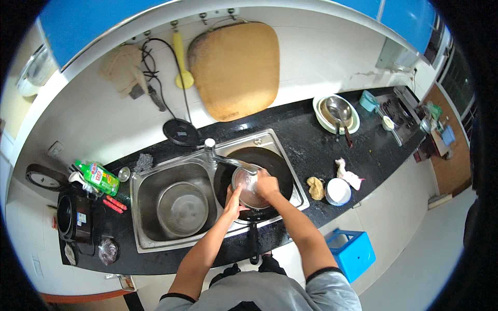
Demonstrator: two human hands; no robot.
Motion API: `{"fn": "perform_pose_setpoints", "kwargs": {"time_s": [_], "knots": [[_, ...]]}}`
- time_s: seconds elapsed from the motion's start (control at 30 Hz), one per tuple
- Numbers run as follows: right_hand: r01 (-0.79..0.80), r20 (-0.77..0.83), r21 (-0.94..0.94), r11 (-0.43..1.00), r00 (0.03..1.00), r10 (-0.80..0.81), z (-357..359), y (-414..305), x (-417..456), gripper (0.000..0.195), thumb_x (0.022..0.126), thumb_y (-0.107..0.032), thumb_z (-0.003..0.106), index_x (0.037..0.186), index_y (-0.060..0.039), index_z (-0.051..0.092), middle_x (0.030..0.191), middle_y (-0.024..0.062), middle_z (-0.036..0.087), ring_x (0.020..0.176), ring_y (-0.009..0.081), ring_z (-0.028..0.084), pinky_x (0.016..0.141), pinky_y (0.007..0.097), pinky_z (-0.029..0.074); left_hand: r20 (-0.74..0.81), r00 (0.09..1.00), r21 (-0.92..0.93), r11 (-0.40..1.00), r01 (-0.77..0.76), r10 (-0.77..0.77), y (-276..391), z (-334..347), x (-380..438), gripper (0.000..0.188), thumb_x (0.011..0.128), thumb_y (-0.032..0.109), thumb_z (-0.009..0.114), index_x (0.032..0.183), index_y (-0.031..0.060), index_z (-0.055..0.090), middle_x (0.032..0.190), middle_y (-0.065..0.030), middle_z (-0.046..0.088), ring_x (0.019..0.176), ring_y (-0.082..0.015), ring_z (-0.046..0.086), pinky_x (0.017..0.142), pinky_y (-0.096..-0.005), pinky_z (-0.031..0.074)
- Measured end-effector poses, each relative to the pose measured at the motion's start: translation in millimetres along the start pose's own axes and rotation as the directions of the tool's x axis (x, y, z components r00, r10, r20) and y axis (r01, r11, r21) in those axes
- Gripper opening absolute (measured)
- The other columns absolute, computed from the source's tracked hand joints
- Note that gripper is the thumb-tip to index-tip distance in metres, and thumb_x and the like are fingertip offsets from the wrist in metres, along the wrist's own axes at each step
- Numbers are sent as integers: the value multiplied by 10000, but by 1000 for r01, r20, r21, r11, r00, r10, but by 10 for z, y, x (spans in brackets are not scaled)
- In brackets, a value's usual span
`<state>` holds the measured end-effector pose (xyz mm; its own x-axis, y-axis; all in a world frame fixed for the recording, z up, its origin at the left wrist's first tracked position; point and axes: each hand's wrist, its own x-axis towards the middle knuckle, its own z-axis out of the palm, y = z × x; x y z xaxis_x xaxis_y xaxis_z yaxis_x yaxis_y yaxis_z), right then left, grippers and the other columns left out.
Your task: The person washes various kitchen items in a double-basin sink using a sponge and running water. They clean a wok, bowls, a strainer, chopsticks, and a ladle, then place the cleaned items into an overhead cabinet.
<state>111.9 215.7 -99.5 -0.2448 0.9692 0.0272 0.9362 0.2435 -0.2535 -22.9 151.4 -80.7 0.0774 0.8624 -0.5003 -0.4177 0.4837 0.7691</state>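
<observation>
My left hand (233,202) grips the left rim of a round bowl (249,186), which looks metal or glass, under the chrome faucet (233,160). At the bowl's right side, my right hand (267,184) has its fingers curled inside or at the rim; whether it holds anything is hidden. Beneath the bowl, a large black frying pan (286,171) rests over the right sink basin, its handle (253,243) pointing towards me. A round metal pot or basin (183,210) sits in the left sink basin (148,202).
Green detergent bottle (102,179) and red sticks (115,204) lie left of the sink. Rightward are a yellowish lump (315,188), a white bowl (338,192), a cloth (348,175) and stacked bowls (318,112). A wooden cutting board (237,70) hangs behind; a blue stool (356,254) stands below.
</observation>
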Motion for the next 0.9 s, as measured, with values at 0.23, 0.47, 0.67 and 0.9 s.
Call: {"fn": "perform_pose_setpoints", "kwargs": {"time_s": [0.23, 0.47, 0.67, 0.9], "knots": [[136, 253, 846, 516, 749, -612, 203, -414, -52, 169, 738, -164, 426, 821, -28, 482, 823, 157, 498, 810, 302, 474, 742, 355, 380, 72, 992, -311, 943, 120, -102, -85, -366, 277, 620, 739, 528, 455, 1190, 147, 267, 1226, -140, 283, 1060, -341, 370, 682, -518, 440], [334, -98, 88, 938, 941, -325, 274, -56, 143, 327, 671, -159, 508, 964, -20, 466, 954, 217, 478, 892, 341, 478, 715, 397, 417, -107, 994, -106, 994, 0, -11, -55, 108, -74, 758, 707, 561, 473, 1272, 199, 120, 1285, -105, 197, 1122, -368, 287, 684, -560, 426], [339, 253, 772, 537, 611, -750, 92, -311, -71, 84, 689, -99, 473, 722, -28, 442, 709, 105, 458, 766, 234, 451, 717, 335, 352, -49, 999, -223, 975, -14, 3, -244, -457, 274, 702, 723, 574, 432, 1252, 177, 196, 1248, -116, 272, 1082, -344, 353, 666, -521, 444], [70, 187, 365, 929, 971, -147, 18, -303, 63, 308, 708, -194, 476, 964, -25, 444, 828, 213, 516, 839, 349, 502, 717, 413, 408, -93, 995, -49, 998, -39, 34, -125, 118, 6, 705, 722, 581, 426, 1262, 219, 154, 1302, -95, 164, 1119, -364, 297, 700, -559, 418]]}}
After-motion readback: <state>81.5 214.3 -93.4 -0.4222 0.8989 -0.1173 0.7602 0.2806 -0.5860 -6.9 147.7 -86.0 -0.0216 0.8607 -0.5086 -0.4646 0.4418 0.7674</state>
